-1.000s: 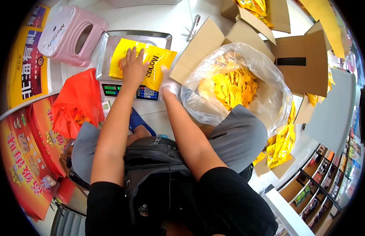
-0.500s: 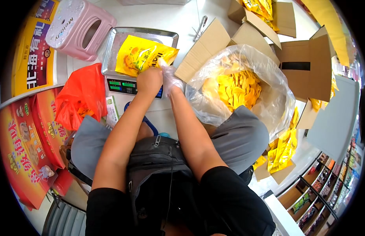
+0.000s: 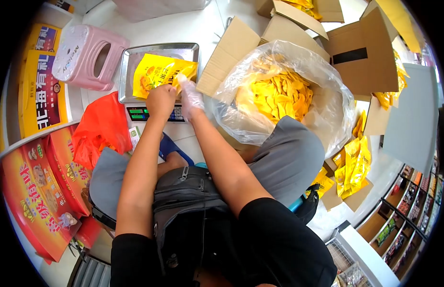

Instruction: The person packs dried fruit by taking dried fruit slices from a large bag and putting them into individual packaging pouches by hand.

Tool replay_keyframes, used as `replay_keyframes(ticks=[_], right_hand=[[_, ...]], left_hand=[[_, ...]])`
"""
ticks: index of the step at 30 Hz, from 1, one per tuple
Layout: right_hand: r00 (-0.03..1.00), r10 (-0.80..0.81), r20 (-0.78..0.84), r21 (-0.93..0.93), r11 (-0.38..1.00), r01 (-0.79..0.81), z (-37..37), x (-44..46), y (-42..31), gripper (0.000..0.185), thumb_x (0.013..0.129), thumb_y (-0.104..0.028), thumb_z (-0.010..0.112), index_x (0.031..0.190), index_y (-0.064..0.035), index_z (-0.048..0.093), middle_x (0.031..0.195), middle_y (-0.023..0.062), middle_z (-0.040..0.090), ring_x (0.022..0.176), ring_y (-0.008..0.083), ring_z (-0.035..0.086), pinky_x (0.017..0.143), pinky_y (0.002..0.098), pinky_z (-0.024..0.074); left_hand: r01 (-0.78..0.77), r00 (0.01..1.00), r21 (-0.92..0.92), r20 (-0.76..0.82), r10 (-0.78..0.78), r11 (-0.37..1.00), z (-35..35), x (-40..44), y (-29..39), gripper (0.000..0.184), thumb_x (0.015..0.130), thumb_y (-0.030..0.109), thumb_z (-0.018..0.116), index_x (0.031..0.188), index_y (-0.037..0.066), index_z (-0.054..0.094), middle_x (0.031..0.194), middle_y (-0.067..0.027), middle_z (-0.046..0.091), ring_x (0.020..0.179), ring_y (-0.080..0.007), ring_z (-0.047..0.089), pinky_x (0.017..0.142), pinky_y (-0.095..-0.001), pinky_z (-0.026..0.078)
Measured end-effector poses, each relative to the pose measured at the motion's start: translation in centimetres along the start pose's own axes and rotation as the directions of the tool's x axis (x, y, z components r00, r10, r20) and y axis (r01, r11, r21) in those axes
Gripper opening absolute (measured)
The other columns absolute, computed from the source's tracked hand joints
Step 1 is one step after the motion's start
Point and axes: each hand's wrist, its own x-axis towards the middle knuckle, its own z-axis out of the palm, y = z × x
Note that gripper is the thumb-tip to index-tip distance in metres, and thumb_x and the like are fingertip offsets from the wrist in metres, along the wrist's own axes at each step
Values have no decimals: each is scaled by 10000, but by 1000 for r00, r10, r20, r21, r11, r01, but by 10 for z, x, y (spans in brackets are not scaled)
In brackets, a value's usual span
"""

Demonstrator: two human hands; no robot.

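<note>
A yellow printed dried-mango pouch (image 3: pixel 157 71) lies on the metal tray (image 3: pixel 127 60) of a digital scale (image 3: pixel 138 114). My bare left hand (image 3: pixel 161 101) is closed on the pouch's near edge. At its right end my right hand (image 3: pixel 191 99), in a clear plastic glove, pinches the corner. My fingers partly cover the pouch's printing and the scale's panel. To the right, a box lined with a clear bag (image 3: pixel 246 131) holds a heap of dried mango slices (image 3: pixel 281 95).
A pink stool (image 3: pixel 90 57) and a red plastic bag (image 3: pixel 105 126) stand on the left, near red printed boxes (image 3: pixel 38 191). Open cartons (image 3: pixel 363 62) are at the upper right. More yellow pouches (image 3: pixel 353 167) stand in a carton beside my right knee.
The view has shifted, so the scale, pouch and hands appear farther left. Both hands remain at the pouch's edge, with a slightly wider gap between them.
</note>
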Motion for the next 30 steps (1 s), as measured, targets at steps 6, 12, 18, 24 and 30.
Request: replay_keyframes(ticks=[6, 12, 18, 24, 30], right_hand=[[956, -44, -289, -155, 988, -1, 12, -25, -17, 323, 849, -346, 655, 985, -56, 607, 803, 70, 615, 700, 178, 574, 655, 310, 484], [642, -509, 573, -810, -234, 537, 19, -36, -45, 118, 777, -173, 649, 837, -76, 682, 912, 158, 688, 839, 301, 664, 721, 366, 534], [776, -271, 569, -811, -338, 477, 47, -27, -91, 117, 758, -108, 631, 837, -104, 717, 869, 130, 698, 843, 287, 683, 711, 379, 544], [699, -34, 714, -570, -608, 552, 53, -16, -105, 152, 800, -167, 598, 843, -91, 723, 872, 143, 701, 829, 261, 691, 719, 358, 544], [725, -233, 649, -759, -263, 595, 31, -12, -99, 221, 832, -245, 556, 844, -68, 688, 888, 140, 683, 836, 287, 672, 760, 396, 530]], left_hand=[[55, 949, -58, -308, -70, 997, -21, 1, -14, 278, 884, 297, 567, 803, 60, 688, 792, -166, 670, 735, -364, 646, 678, -460, 507], [-206, 884, 73, -413, 218, 976, -30, -5, -13, 228, 893, 258, 577, 816, 52, 639, 799, -155, 661, 720, -349, 637, 651, -449, 504], [-252, 862, 114, -426, 276, 961, -52, -12, -5, 171, 889, 221, 589, 823, 65, 613, 819, -129, 653, 755, -329, 636, 654, -435, 504], [-188, 854, 75, -480, 200, 979, -60, -6, -10, 171, 892, 229, 579, 821, 80, 622, 817, -120, 650, 748, -331, 634, 639, -446, 504], [-38, 909, -138, -417, -23, 990, -45, 6, -14, 238, 889, 293, 580, 886, 58, 615, 861, -151, 648, 805, -363, 632, 701, -468, 504]])
